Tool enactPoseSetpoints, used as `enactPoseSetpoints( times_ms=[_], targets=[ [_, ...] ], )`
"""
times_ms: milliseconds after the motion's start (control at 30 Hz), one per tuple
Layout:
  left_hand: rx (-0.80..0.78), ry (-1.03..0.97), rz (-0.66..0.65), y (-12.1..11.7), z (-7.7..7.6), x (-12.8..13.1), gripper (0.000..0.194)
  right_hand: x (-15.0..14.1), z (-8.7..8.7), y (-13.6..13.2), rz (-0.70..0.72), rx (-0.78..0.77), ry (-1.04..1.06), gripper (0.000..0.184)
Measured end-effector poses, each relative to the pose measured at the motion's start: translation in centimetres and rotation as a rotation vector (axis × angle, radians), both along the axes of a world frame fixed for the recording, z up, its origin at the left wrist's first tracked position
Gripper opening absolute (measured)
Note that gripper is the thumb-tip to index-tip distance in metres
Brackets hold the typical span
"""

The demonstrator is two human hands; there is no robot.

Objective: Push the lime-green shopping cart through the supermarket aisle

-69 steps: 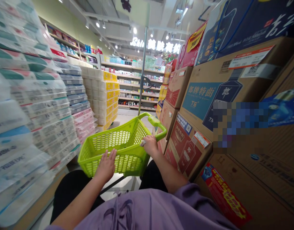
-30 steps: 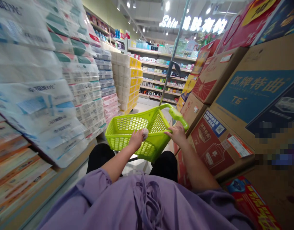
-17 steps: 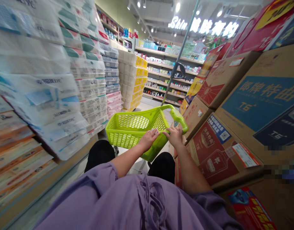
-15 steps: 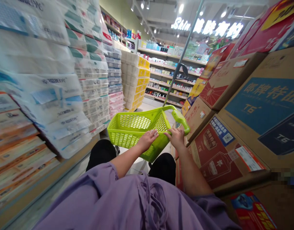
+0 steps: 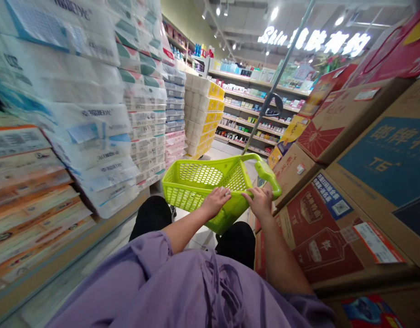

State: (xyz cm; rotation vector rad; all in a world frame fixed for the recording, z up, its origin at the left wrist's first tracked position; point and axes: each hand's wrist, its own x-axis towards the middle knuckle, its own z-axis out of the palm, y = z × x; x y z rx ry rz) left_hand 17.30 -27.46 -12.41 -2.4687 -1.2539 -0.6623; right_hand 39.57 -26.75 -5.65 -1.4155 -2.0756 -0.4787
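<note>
A lime-green plastic shopping basket [image 5: 196, 182] with perforated sides stands in front of my knees, on wheels partly seen beneath it. My left hand [image 5: 215, 202] lies over its near rim, fingers bent across the edge. Close to it on the right, my right hand [image 5: 261, 200] grips the rim's near right corner, below the thick green handle [image 5: 267, 175]. Inside, the part of the basket that shows holds no goods. Whether a small white wad is tucked under my left fingers, I cannot tell.
Tall stacks of plastic-wrapped tissue packs [image 5: 100, 136] line the left side. Printed cartons [image 5: 319, 232] are piled close on the right. A slanting metal pole [image 5: 281, 73] rises beyond the basket, with stocked shelves [image 5: 251, 105] behind. Pale floor [image 5: 226, 148] shows between.
My right hand has shifted from a white wad to the rim's corner. My left hand, seen with the wad a second ago, has slid right along the rim. The view has turned left.
</note>
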Motion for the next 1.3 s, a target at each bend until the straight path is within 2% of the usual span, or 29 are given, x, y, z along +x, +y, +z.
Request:
enactPoseSetpoints(
  times_ms=[233,300,367,500,567,700,800,867,967,1067,1167,1233,1300],
  targets=[
    [-0.05,-0.002,0.109,-1.1,-0.4,-5.7,0.045,0.4,-0.7,0.3,0.012,0.036,-0.001,0.033],
    [-0.072,-0.016,0.149,-1.2,-0.1,-5.4,0.045,0.3,-0.6,0.2,0.005,0.036,0.008,0.033],
    [-0.092,-0.017,0.16,-1.1,0.3,-3.9,0.044,0.1,-0.5,0.2,0.001,0.032,0.017,0.033],
    [-0.103,0.024,0.081,-0.8,1.2,-0.3,0.046,0.1,-0.5,0.2,0.002,0.017,0.019,0.034],
    [-0.093,0.012,0.077,-0.8,1.5,0.2,0.046,0.2,-0.6,0.2,-0.001,0.02,0.012,0.034],
    [-0.062,-0.058,0.12,-1.2,1.0,-2.2,0.039,0.3,-0.9,0.3,-0.007,0.043,0.002,0.032],
    [-0.031,-0.155,0.225,-1.7,0.3,-4.8,0.031,0.2,-1.0,0.3,0.002,0.046,0.011,0.03],
    [-0.027,-0.211,0.281,-2.0,0.1,-5.5,0.027,0.1,-1.0,0.3,0.001,0.045,0.02,0.029],
    [-0.081,-0.226,0.215,-2.0,0.5,-4.1,0.028,-0.1,-0.8,0.3,-0.012,0.048,0.022,0.03],
    [-0.173,-0.262,0.07,-1.6,1.2,-0.8,0.035,-0.3,-0.5,0.1,-0.018,0.054,0.014,0.031],
    [-0.213,-0.358,0.001,-1.3,1.4,1.9,0.032,-0.3,-0.4,-0.1,-0.028,0.058,0.01,0.033],
    [-0.202,-0.373,-0.023,-1.2,0.9,2.2,0.03,-0.3,-0.4,-0.2,-0.024,0.062,0.015,0.035],
    [-0.172,-0.357,-0.027,-1.1,0.0,1.1,0.027,-0.2,-0.5,-0.1,-0.011,0.066,0.019,0.036]
  ],
)
